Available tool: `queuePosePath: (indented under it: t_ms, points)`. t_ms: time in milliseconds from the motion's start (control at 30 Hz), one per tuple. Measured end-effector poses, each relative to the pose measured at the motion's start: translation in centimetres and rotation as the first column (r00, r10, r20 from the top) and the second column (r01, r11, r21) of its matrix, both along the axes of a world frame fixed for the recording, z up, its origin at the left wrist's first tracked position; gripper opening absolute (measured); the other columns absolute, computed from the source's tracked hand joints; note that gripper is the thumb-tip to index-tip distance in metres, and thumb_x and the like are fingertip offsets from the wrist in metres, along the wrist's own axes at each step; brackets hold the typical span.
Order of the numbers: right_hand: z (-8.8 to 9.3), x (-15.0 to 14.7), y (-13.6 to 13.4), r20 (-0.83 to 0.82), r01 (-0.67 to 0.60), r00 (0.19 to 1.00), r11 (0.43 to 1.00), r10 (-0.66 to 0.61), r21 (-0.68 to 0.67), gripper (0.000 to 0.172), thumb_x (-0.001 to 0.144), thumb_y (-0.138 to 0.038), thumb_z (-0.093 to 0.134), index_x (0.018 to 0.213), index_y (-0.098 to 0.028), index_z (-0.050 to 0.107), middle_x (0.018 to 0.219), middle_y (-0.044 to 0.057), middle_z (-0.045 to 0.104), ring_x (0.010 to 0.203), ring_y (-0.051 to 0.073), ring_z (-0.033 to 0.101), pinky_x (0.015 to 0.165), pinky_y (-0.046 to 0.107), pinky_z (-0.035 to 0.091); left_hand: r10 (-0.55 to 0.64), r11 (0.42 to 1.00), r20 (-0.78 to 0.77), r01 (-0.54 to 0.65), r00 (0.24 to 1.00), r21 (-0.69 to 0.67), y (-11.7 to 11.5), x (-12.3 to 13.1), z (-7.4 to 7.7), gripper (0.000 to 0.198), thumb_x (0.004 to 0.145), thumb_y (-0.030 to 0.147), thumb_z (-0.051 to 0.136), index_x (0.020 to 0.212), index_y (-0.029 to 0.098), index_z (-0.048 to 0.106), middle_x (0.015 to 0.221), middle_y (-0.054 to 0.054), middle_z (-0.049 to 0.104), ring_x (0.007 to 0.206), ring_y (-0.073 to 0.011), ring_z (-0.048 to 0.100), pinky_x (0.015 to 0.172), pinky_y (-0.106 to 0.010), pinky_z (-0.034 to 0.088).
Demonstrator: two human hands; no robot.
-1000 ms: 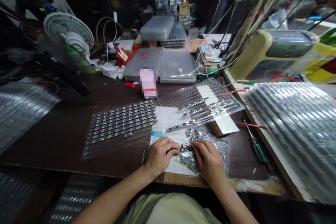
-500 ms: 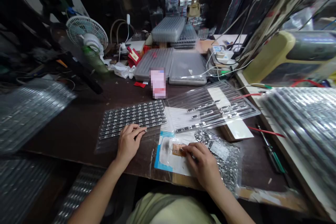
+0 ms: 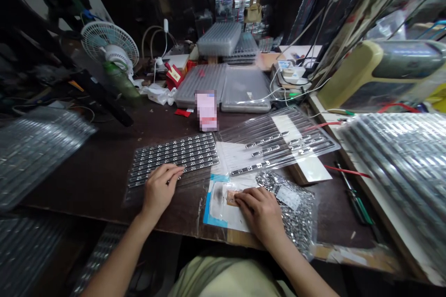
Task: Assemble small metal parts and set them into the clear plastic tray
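My left hand [image 3: 160,188] rests at the near edge of a clear ribbed tray [image 3: 193,180], thumb and fingers pinched together; what lies between them is too small to make out. Rows of small black-and-silver metal parts [image 3: 170,157] fill most of that tray. Over a white sheet with blue edges [image 3: 212,206], my right hand [image 3: 260,211] is closed, its fingertips on a small copper-brown patch [image 3: 231,197]. Anything in those fingertips is hidden. Partly behind the right hand lies a clear bag of small shiny metal pieces [image 3: 301,222].
Another clear ribbed tray [image 3: 258,125] with a few metal parts leans on a white-topped block [image 3: 315,169]. A phone [image 3: 206,111] stands behind. Stacked trays lie left [image 3: 42,148] and right [image 3: 393,162]. A green-handled screwdriver [image 3: 360,206] and a fan [image 3: 111,44] are also there.
The view has shifted slightly, moving everything a little left. My left hand has slid left along the tray's near edge. My right fingers have lowered and now cover more of the brown patch.
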State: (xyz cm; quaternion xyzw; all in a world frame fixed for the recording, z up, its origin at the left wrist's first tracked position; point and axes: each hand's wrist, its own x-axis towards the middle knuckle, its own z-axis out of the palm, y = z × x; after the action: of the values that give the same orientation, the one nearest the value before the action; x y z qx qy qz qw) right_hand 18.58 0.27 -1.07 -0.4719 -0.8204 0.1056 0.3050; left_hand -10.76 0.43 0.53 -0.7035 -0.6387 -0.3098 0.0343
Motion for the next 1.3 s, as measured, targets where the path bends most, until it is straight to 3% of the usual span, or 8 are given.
queuePosePath:
  t_ms: [133,300,400,500,600,700,1000,1300]
  points:
    - [0.1,-0.4,-0.2,0.051,0.017,0.999,1.000,-0.017,0.004,0.013,0.088,-0.026,0.058,0.090,-0.028,0.070,0.084,0.002,0.065,0.078,0.017,0.053,0.067,0.031,0.036,-0.210,0.969,0.078,0.218,0.975,-0.118,2.6,7.0,0.7,0.014,0.088,0.026,0.057,0.092,0.024,0.070,0.092,-0.001,0.071,0.086,-0.0176,0.063,0.080,-0.032,0.043]
    - [0.4,1.5,-0.1,0.158,0.042,0.986,0.998,-0.048,0.042,0.025,0.088,-0.021,0.055,0.111,-0.027,0.065,0.100,0.005,0.065,0.088,0.019,0.054,0.072,0.033,0.040,-0.274,0.940,0.066,0.281,0.960,-0.192,4.6,12.7,0.6,0.009,0.080,0.027,0.066,0.088,0.022,0.068,0.089,-0.003,0.071,0.083,-0.0199,0.062,0.079,-0.036,0.042]
    - [0.5,4.2,-0.1,0.281,0.000,0.959,0.996,-0.026,0.092,0.040,0.085,-0.009,0.051,0.122,-0.023,0.058,0.119,0.006,0.062,0.106,0.024,0.050,0.083,0.037,0.039,-0.265,0.929,0.142,0.292,0.954,-0.228,4.9,12.8,0.6,0.003,0.081,0.021,0.063,0.080,0.021,0.066,0.082,-0.002,0.071,0.082,-0.0195,0.063,0.079,-0.035,0.043]
    - [0.5,6.1,-0.6,0.374,-0.075,0.927,0.991,0.027,0.113,0.044,0.082,-0.004,0.050,0.122,-0.021,0.057,0.123,0.005,0.060,0.112,0.027,0.047,0.086,0.039,0.039,-0.181,0.921,0.385,0.293,0.905,-0.257,4.4,11.5,0.8,0.009,0.084,0.023,0.058,0.084,0.020,0.066,0.083,-0.003,0.070,0.079,-0.0180,0.064,0.075,-0.032,0.047]
    - [0.4,6.5,-1.1,0.373,-0.092,0.927,0.987,0.037,0.130,0.035,0.085,-0.007,0.049,0.117,-0.018,0.059,0.113,0.006,0.065,0.102,0.024,0.052,0.082,0.037,0.041,-0.074,0.865,0.702,0.396,0.708,-0.309,3.3,9.9,0.8,0.025,0.087,0.032,0.053,0.105,0.018,0.063,0.084,-0.004,0.068,0.071,-0.0147,0.064,0.063,-0.026,0.050]
    - [0.3,6.1,-1.0,0.322,-0.061,0.947,0.991,0.018,0.123,0.024,0.090,-0.011,0.048,0.106,-0.020,0.063,0.101,0.006,0.067,0.089,0.020,0.054,0.075,0.033,0.043,0.009,0.786,0.820,0.503,0.573,-0.360,1.9,9.1,0.4,0.034,0.088,0.038,0.051,0.112,0.016,0.062,0.073,-0.003,0.065,0.059,-0.0117,0.060,0.055,-0.022,0.050]
    - [0.1,4.9,0.4,0.081,0.050,0.995,0.991,-0.061,0.121,0.019,0.093,-0.021,0.047,0.093,-0.022,0.066,0.098,0.006,0.066,0.087,0.019,0.056,0.075,0.033,0.045,-0.162,0.889,0.579,0.373,0.799,-0.265,-0.6,11.9,-1.1,0.011,0.080,0.020,0.063,0.088,0.019,0.072,0.087,-0.006,0.069,0.078,-0.0173,0.064,0.066,-0.026,0.052]
    - [0.3,4.9,-0.1,-0.168,0.094,0.981,0.995,-0.095,-0.009,0.012,0.091,-0.022,0.051,0.090,-0.022,0.063,0.085,0.004,0.065,0.082,0.017,0.059,0.072,0.031,0.049,-0.310,0.887,0.420,0.419,0.853,-0.195,-0.9,12.7,-1.8,0.016,0.084,0.021,0.061,0.096,0.023,0.072,0.087,-0.004,0.066,0.080,-0.0155,0.063,0.074,-0.026,0.052]
